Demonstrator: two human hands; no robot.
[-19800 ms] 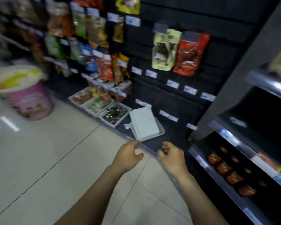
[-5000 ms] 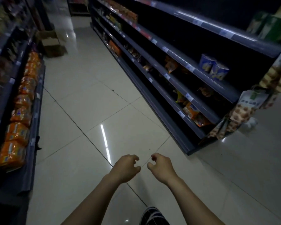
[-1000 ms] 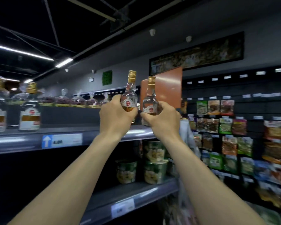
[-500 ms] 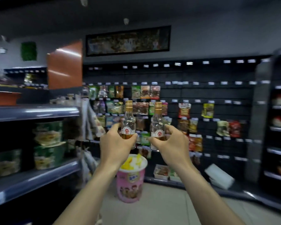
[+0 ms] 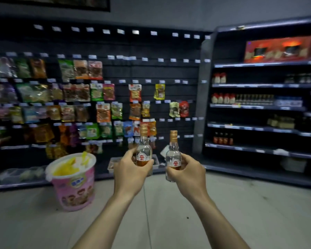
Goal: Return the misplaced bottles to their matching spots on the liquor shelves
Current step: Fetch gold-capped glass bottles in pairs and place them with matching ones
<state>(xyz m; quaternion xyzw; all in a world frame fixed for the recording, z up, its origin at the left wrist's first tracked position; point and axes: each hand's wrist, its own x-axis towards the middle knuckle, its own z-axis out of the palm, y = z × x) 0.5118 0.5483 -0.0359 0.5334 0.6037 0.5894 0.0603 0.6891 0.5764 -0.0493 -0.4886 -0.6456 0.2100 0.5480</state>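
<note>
Two small clear bottles with gold caps and red-and-white labels were held upright at chest height, near each other but not touching. The left bottle [image 5: 144,152] showed amber liquid in its lower part; the right bottle [image 5: 173,156] sat slightly lower and looked mostly clear. The left hand [image 5: 131,174] had its fingers and thumb curled around the base of the left bottle, and the right hand [image 5: 189,175] gripped the lower body of the right one in the same way.

Both forearms reached out over a pale tiled floor [image 5: 223,212]. To the left, on the floor, stood a pink tub [image 5: 74,184] with a white and yellow top. Behind it a dark wall panel carried rows of hanging snack packets [image 5: 79,97] with price tags. To the right stood a dark shelving unit [image 5: 258,126] holding rows of small bottles (too blurred to read), with a long red gift box [image 5: 278,49] on its top shelf.
</note>
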